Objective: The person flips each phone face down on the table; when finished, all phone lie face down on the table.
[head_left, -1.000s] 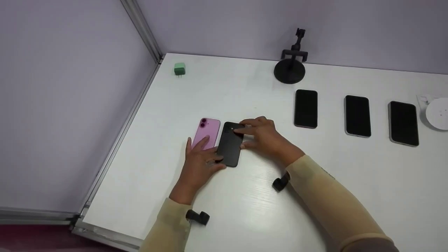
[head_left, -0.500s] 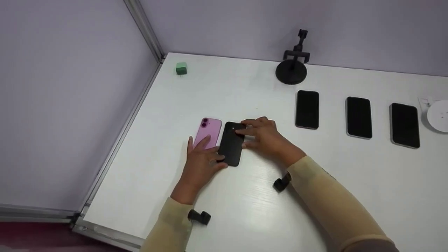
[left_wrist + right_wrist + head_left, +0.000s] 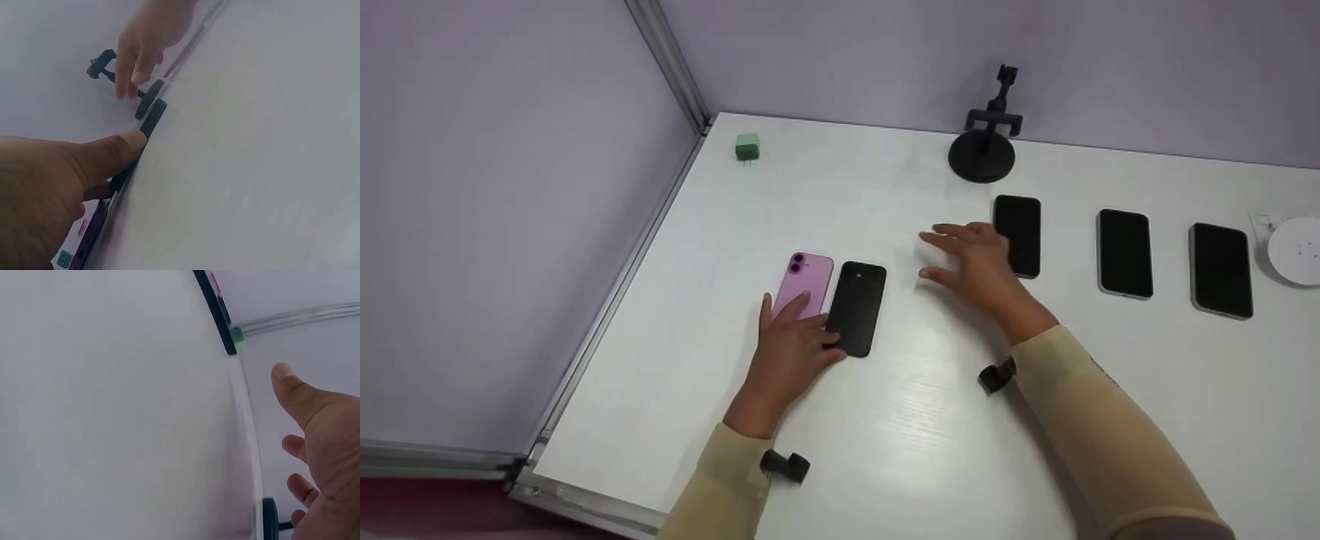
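Note:
In the head view a pink smartphone (image 3: 808, 276) lies on the white table with its camera side up. Just right of it is a black smartphone (image 3: 858, 311), back up, with a small gap between the two. My left hand (image 3: 789, 358) pinches the black phone's lower left corner with thumb and forefinger, while another finger rests on the pink one. The left wrist view shows the thumb (image 3: 132, 140) against the black phone's edge. My right hand (image 3: 979, 266) hovers apart from both phones, holding nothing, its fingers spread, and partly covers another dark phone (image 3: 1024, 236).
Further right lie two more dark phones, a middle one (image 3: 1125, 253) and a far one (image 3: 1221, 270). Beside them is a white round disc (image 3: 1297, 251). A black phone stand (image 3: 982, 156) and a green plug adapter (image 3: 747, 146) stand toward the back wall.
My right hand has let go of the black phone's upper right side and moved up and right. The left hand and both phones by it have stayed in place.

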A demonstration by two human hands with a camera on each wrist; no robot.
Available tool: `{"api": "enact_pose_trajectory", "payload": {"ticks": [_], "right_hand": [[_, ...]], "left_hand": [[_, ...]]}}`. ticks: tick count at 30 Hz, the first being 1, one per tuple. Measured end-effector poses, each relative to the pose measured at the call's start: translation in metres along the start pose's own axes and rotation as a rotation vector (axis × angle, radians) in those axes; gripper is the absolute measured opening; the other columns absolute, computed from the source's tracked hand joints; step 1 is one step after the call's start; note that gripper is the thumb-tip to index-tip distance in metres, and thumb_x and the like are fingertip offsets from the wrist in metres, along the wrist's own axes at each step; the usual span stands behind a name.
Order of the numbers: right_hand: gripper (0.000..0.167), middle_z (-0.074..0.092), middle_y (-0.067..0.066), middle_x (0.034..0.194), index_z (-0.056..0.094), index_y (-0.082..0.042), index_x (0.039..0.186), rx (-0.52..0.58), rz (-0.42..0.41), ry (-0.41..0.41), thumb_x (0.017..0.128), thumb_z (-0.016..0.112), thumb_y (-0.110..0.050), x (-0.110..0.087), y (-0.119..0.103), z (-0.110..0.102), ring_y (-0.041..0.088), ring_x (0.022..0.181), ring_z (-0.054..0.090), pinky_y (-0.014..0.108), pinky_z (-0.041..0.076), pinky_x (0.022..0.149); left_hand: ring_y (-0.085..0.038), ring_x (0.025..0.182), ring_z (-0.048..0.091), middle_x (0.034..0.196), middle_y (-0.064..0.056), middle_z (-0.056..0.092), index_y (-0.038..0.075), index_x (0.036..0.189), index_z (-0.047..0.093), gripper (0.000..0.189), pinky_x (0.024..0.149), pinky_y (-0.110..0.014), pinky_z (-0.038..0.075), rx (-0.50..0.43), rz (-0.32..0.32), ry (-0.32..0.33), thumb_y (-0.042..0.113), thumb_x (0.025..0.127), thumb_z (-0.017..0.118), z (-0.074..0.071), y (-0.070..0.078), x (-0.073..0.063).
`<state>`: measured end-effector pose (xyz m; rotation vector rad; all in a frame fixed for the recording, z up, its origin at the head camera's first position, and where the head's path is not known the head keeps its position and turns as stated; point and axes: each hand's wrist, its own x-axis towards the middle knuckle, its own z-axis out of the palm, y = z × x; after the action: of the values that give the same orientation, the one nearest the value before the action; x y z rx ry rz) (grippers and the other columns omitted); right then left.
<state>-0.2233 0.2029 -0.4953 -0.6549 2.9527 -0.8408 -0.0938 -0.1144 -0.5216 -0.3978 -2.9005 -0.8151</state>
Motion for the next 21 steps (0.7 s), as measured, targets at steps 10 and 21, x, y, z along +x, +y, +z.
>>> {"api": "enact_pose_trajectory", "payload": {"ticks": [10, 21], "right_hand": [[0.07, 0.029, 0.016, 0.18, 0.041, -0.022, 0.17, -0.009, 0.403, -0.008, 0.11, 0.064, -0.047, -0.01, 0.077, -0.046, 0.057, 0.158, 0.021, 0.075, 0.017, 0.123], [0.06, 0.036, 0.019, 0.176, 0.055, -0.017, 0.162, -0.098, 0.357, -0.017, 0.11, 0.064, -0.046, -0.025, 0.066, -0.043, 0.054, 0.158, 0.021, 0.072, 0.016, 0.122]], "left_hand": [[-0.033, 0.156, 0.049, 0.131, -0.008, 0.08, 0.016, 0.108, 0.089, 0.031, 0.135, -0.068, 0.005, -0.028, 0.016, 0.002, 0.039, 0.087, 0.09, 0.004, -0.001, -0.001], [-0.031, 0.158, 0.047, 0.132, -0.009, 0.079, 0.017, 0.11, 0.089, 0.029, 0.135, -0.066, 0.001, -0.053, -0.016, 0.007, 0.035, 0.088, 0.092, 0.001, 0.0, -0.001]]}}
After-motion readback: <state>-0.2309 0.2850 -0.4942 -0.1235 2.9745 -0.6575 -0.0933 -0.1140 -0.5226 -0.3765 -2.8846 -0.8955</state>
